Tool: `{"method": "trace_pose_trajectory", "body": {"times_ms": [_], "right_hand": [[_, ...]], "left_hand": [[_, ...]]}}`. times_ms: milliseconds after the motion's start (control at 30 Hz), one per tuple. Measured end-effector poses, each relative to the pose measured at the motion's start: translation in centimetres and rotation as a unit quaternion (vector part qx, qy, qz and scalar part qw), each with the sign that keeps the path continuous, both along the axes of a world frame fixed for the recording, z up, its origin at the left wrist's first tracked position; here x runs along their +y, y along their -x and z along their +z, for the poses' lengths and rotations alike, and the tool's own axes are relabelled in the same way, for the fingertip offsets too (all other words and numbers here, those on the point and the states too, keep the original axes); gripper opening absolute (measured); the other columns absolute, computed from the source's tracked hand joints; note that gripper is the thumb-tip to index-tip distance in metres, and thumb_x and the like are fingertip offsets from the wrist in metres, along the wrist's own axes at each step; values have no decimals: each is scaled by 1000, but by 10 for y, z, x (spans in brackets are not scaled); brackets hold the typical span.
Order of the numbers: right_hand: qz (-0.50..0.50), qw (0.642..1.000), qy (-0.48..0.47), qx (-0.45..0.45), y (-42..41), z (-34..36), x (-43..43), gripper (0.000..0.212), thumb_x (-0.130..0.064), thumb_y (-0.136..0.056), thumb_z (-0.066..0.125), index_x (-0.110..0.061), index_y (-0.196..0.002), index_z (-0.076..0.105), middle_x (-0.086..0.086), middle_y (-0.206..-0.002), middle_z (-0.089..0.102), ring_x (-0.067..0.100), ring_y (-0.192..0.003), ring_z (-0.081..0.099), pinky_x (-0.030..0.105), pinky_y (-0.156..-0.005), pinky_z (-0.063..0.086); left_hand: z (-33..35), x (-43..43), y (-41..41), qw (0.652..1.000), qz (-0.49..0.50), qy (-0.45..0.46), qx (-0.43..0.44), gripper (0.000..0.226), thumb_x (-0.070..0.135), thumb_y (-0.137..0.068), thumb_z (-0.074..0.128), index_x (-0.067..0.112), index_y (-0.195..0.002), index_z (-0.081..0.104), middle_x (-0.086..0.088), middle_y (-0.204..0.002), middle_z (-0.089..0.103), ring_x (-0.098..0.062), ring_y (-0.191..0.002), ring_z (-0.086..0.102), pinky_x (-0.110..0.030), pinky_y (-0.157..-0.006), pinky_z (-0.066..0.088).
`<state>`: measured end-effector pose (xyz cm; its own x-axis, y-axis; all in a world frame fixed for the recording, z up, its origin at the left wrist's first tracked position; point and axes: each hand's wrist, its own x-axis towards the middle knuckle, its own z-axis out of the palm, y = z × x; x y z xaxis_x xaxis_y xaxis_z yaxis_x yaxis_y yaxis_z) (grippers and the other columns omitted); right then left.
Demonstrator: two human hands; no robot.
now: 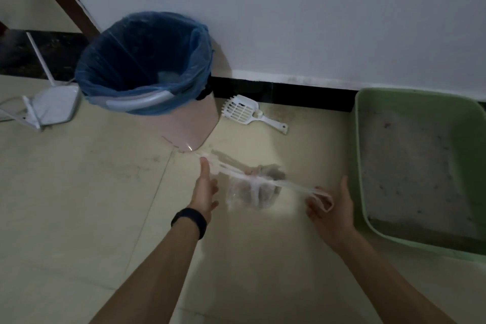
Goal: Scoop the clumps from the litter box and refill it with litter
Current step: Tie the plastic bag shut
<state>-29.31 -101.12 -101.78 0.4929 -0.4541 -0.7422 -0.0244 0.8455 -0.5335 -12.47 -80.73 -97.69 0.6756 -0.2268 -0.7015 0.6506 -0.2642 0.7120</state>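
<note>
Grip: both hands hold a thin see-through plastic bag [251, 193] by its handles, one hand on each side.
Left hand: left hand [204, 188] reaches forward and one white handle runs up to its fingertips, pulled tight. That part is blurry, but the fingers look pinched on it.
Right hand: right hand [332, 209] has its fingers curled through the loop of the other handle.
Bag: it hangs between the two hands over the floor [79, 192]. Something dark is inside, too blurry to name.
Litter box: green litter box [359, 155] sits on the floor by the wall, just right of the right hand. Grey litter [410, 166] covers its bottom.
Scoop: white scoop [247, 110] lies flat on the floor by the wall, between the bin and the litter box. No hand touches it.
Bin: pink bin [189, 126] with a blue liner [136, 60] stands beyond the left hand, near the bag.
Wrist: black wristband [189, 221] is on the left wrist.
Far left: a flat white box with thin sticks [56, 105] lies on the floor beside the bin.
</note>
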Motion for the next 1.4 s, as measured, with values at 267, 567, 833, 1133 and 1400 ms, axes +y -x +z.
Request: {"method": "trace_pose_trajectory", "body": {"times_ms": [267, 567, 833, 1133, 1400], "right_hand": [[12, 980, 129, 152, 10, -22, 91, 48, -67, -88, 47, -21, -96, 60, 3, -95, 63, 21, -76, 60, 35, -63, 47], [69, 976, 138, 152, 1, -15, 113, 57, -67, -84, 54, -15, -103, 65, 1, -94, 65, 14, -69, 62, 34, -65, 51], [161, 879, 423, 148, -35, 6, 85, 28, -30, -101, 48, -12, -99, 69, -6, -87, 62, 10, -80, 56, 27, -76, 44], [160, 814, 540, 145, -58, 21, 63, 28, -32, -99, 47, -15, -102, 70, 1, -107, 65, 18, -103, 58, 36, -92, 48], [247, 837, 480, 87, -62, 42, 47, 17, -28, -87, 63, -21, -72, 68, -15, -65, 66, -2, -65, 59, 24, -69, 47]], "left_hand": [[-6, -23, 23, 953, -188, -131, -197, 43, 52, -100, 39, 24, -123, 62, 4, -119, 60, -13, -102, 53, -27, -87, 38], [-16, -20, 18, 955, -127, -136, -232, 31, 45, -98, 48, 30, -116, 68, 4, -113, 68, -19, -105, 60, -31, -92, 47], [-11, -22, 25, 895, -223, -163, -351, 30, 43, -99, 46, 25, -105, 69, 1, -100, 67, -16, -92, 60, -27, -80, 48], [9, -34, 14, 809, -283, -166, -487, 34, 35, -102, 40, 19, -116, 66, 2, -108, 67, -18, -98, 59, -38, -81, 50], [22, -42, 17, 673, -425, -256, -548, 32, 41, -104, 31, 18, -102, 54, 3, -96, 54, -23, -73, 58, -30, -56, 35]]}}
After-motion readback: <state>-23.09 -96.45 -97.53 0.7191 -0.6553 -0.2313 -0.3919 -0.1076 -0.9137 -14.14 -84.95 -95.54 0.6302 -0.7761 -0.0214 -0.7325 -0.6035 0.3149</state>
